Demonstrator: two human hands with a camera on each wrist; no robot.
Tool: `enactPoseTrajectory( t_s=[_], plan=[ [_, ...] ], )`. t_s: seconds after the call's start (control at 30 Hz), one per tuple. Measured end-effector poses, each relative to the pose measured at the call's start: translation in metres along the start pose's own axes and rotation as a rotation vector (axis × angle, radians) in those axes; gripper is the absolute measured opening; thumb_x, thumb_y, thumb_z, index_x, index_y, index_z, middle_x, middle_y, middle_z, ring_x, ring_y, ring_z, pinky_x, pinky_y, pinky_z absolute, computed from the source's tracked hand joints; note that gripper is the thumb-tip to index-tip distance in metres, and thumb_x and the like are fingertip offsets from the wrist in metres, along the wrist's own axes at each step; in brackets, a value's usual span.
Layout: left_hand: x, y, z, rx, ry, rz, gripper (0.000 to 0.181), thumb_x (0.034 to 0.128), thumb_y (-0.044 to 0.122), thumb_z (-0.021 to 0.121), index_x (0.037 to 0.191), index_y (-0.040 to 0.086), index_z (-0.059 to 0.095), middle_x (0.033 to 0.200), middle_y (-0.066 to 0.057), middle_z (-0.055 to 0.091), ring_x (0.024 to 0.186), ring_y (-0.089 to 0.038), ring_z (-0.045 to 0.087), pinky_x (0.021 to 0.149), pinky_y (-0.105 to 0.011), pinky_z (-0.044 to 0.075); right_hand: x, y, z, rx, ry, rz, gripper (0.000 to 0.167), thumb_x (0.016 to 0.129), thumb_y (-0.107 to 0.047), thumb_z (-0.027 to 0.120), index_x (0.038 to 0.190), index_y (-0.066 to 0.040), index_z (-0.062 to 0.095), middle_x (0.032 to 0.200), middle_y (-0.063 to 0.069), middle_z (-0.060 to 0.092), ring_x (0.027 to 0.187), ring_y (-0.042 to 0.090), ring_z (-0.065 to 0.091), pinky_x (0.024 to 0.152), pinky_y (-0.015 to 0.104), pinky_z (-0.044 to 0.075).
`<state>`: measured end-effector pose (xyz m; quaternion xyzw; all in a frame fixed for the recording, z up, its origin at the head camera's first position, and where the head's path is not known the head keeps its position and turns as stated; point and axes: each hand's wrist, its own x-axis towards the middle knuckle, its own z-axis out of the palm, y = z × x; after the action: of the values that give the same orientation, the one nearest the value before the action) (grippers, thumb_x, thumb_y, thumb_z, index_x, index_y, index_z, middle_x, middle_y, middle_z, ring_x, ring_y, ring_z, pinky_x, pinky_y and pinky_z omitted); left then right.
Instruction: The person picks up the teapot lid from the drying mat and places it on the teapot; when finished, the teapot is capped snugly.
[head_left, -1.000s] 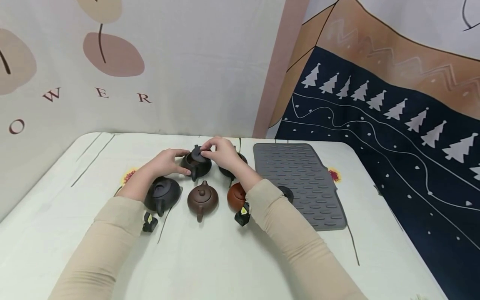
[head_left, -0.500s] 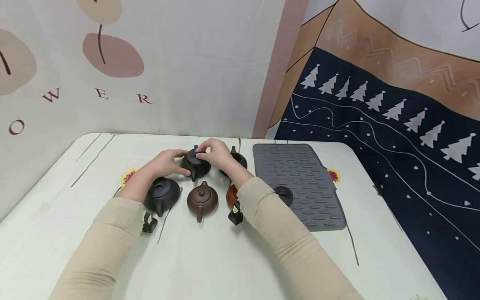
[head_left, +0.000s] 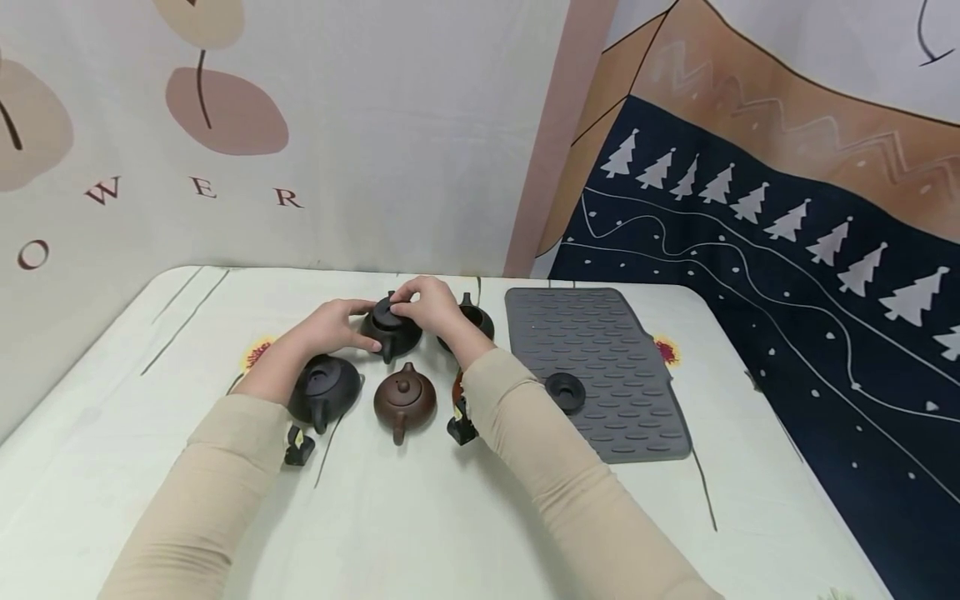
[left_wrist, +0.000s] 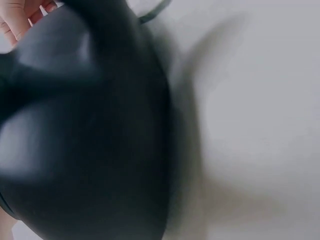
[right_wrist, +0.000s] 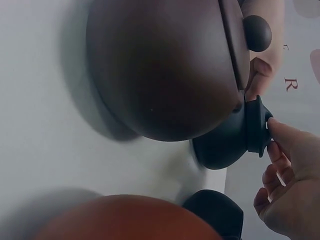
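Observation:
My right hand (head_left: 435,307) pinches the knob of a black teapot lid (right_wrist: 256,125) between thumb and fingers. The lid is over the mouth of the black teapot (head_left: 402,337) at the back; whether it is fully seated I cannot tell. My left hand (head_left: 330,325) holds that teapot's left side, thumb in front and fingers behind. A larger black teapot (head_left: 326,390) stands under my left wrist and fills much of the left wrist view. In front is a brown teapot (head_left: 406,398) with its lid on. An orange-red teapot (right_wrist: 130,220) is mostly hidden by my right forearm in the head view.
An open black teapot (head_left: 474,317) stands right of my right hand, partly covered by it. On the grey mat (head_left: 622,350) lies a round black piece (head_left: 565,392) that looks like an upturned lid. A patterned cloth wall (head_left: 375,167) rises behind the table.
My right hand has shifted slightly left, bringing the lid from a tilt beside the mouth to over it. The forearm moved left, uncovering the black piece on the mat. My left hand stayed put.

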<state>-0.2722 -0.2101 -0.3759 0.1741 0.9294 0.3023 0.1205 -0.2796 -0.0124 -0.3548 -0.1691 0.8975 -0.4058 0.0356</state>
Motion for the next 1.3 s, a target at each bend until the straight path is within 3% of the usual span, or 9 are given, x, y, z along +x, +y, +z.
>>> enactPoseTrajectory(
  t_s=[0.77,1.07,1.3],
  plan=[
    [-0.003,0.005,0.000,0.003,-0.002,-0.005,0.080,0.0787,0.023,0.081,0.142,-0.005,0.040,0.141,-0.031,0.039,0.132,-0.045,0.032,0.105,-0.059,0.025,0.003,0.005,0.010,-0.020,-0.016,-0.031,0.009,0.090,-0.019,0.070,0.096,-0.014,0.075,0.091,-0.006,0.065,0.092,0.012,0.056,0.082,0.027,0.044],
    [-0.002,0.003,0.000,0.003,0.004,-0.002,0.080,0.0779,0.022,0.081,0.142,-0.005,0.040,0.141,-0.030,0.040,0.132,-0.045,0.033,0.105,-0.060,0.025,-0.007,-0.004,-0.004,0.005,-0.048,-0.015,0.015,0.091,-0.019,0.068,0.103,-0.012,0.074,0.093,-0.005,0.064,0.094,0.013,0.056,0.080,0.028,0.045],
    [-0.002,0.002,0.001,-0.005,-0.006,-0.015,0.080,0.0785,0.024,0.081,0.142,-0.003,0.040,0.142,-0.029,0.039,0.133,-0.045,0.031,0.105,-0.062,0.023,-0.019,-0.007,-0.020,0.028,-0.043,-0.038,0.019,0.090,-0.021,0.069,0.106,-0.012,0.074,0.094,-0.003,0.061,0.081,0.016,0.052,0.065,0.027,0.043]
  ],
)
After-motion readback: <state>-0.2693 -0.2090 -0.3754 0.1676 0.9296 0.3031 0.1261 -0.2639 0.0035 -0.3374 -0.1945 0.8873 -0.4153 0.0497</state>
